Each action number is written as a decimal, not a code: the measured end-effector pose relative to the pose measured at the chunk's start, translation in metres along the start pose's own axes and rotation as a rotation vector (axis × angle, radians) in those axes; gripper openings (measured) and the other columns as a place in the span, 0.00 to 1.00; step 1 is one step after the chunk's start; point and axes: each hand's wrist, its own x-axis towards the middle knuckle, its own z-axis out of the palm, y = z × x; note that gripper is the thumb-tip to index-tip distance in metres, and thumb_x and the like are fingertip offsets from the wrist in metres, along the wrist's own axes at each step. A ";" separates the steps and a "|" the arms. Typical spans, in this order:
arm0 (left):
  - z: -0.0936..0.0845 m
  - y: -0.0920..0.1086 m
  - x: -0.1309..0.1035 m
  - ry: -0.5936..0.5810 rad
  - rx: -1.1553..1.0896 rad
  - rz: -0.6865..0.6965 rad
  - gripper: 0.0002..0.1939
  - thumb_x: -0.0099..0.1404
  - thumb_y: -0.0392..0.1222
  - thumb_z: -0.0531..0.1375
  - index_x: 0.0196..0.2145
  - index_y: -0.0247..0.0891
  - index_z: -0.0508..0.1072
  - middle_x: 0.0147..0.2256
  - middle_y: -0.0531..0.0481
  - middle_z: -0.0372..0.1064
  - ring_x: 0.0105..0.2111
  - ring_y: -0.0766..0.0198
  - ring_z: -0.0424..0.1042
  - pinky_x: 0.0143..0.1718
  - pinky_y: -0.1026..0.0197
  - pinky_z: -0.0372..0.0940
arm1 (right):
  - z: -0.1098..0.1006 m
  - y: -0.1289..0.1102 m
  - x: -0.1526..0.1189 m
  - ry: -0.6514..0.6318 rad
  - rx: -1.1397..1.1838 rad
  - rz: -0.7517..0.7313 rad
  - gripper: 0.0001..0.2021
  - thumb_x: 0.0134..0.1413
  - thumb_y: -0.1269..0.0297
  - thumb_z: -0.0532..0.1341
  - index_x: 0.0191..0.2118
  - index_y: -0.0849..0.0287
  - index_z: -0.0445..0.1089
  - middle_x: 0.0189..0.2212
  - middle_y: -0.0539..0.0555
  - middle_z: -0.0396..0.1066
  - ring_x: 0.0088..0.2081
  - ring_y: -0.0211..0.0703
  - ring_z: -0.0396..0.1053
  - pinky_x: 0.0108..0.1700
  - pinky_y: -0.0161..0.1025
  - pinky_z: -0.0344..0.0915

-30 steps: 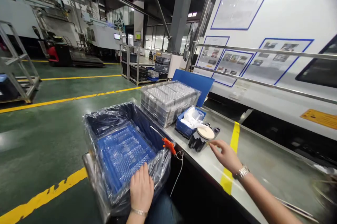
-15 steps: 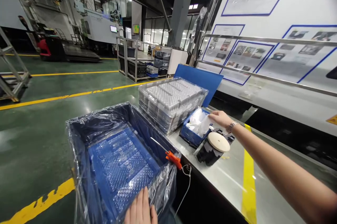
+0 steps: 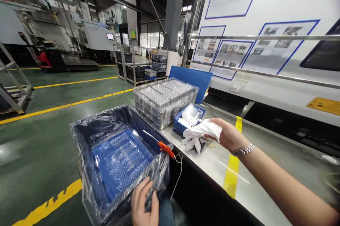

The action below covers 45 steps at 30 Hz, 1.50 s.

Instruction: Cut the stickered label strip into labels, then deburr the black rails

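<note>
Your right hand [image 3: 230,134] is holding what look like white gloves [image 3: 202,129] at about one o'clock from you, above the metal bench [image 3: 209,160]. Your thumb and fingers are pinching one end of the bundle. Judging by that, the grasping is done: the gloves are hanging from your grip, beside the small blue bin [image 3: 177,126] lying to their eleven o'clock, where more white items are sitting. Letting go is remaining undone, and since both hands are showing bare, neither glove is being worn.

The bundle's long axis is running roughly from three to nine o'clock. Its gripped end is pointing to three, its loose end is pointing to nine, and the finger-like tips are drooping towards seven. Whether those tips are touching the dark part [image 3: 204,143] beneath, you cannot tell from here.

Your left hand [image 3: 145,204] is hovering or resting at the near rim of the plastic-lined crate [image 3: 98,117], at eleven o'clock; contact is staying unclear. Its fingers are curving loosely, with the thumb standing apart, pinching nothing visible.
</note>
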 end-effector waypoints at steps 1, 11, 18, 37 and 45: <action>0.003 0.017 -0.005 -0.100 -0.176 -0.137 0.09 0.60 0.40 0.58 0.39 0.40 0.73 0.41 0.45 0.72 0.43 0.55 0.70 0.48 0.54 0.61 | -0.002 0.005 -0.018 -0.015 0.010 0.019 0.09 0.48 0.58 0.59 0.28 0.59 0.69 0.23 0.55 0.71 0.26 0.43 0.69 0.28 0.39 0.67; 0.045 0.126 -0.030 -0.540 -1.419 -1.139 0.25 0.53 0.51 0.64 0.44 0.31 0.71 0.41 0.37 0.73 0.42 0.50 0.72 0.50 0.48 0.60 | -0.006 0.106 -0.209 -0.425 -0.338 -0.087 0.14 0.56 0.61 0.54 0.22 0.58 0.59 0.37 0.56 0.70 0.38 0.43 0.67 0.42 0.40 0.63; 0.036 0.125 -0.061 -0.681 -0.997 -1.117 0.24 0.53 0.40 0.64 0.47 0.29 0.68 0.37 0.37 0.74 0.34 0.51 0.74 0.35 0.56 0.66 | -0.021 0.142 -0.255 -0.084 -0.394 -0.011 0.10 0.57 0.58 0.56 0.29 0.56 0.68 0.33 0.55 0.72 0.38 0.45 0.70 0.41 0.40 0.66; 0.001 0.124 -0.155 -1.296 -0.673 -1.271 0.09 0.51 0.39 0.63 0.30 0.31 0.74 0.17 0.50 0.69 0.14 0.70 0.62 0.16 0.69 0.53 | -0.042 0.194 -0.308 0.244 -0.313 0.332 0.15 0.51 0.50 0.58 0.32 0.58 0.72 0.31 0.56 0.74 0.34 0.46 0.71 0.39 0.41 0.68; 0.040 0.095 -0.126 -0.548 -0.811 -1.709 0.09 0.62 0.39 0.53 0.37 0.32 0.67 0.30 0.45 0.72 0.19 0.69 0.66 0.23 0.66 0.60 | -0.022 0.197 -0.316 0.078 -0.441 0.253 0.13 0.54 0.53 0.57 0.33 0.57 0.71 0.29 0.54 0.72 0.32 0.44 0.70 0.37 0.39 0.68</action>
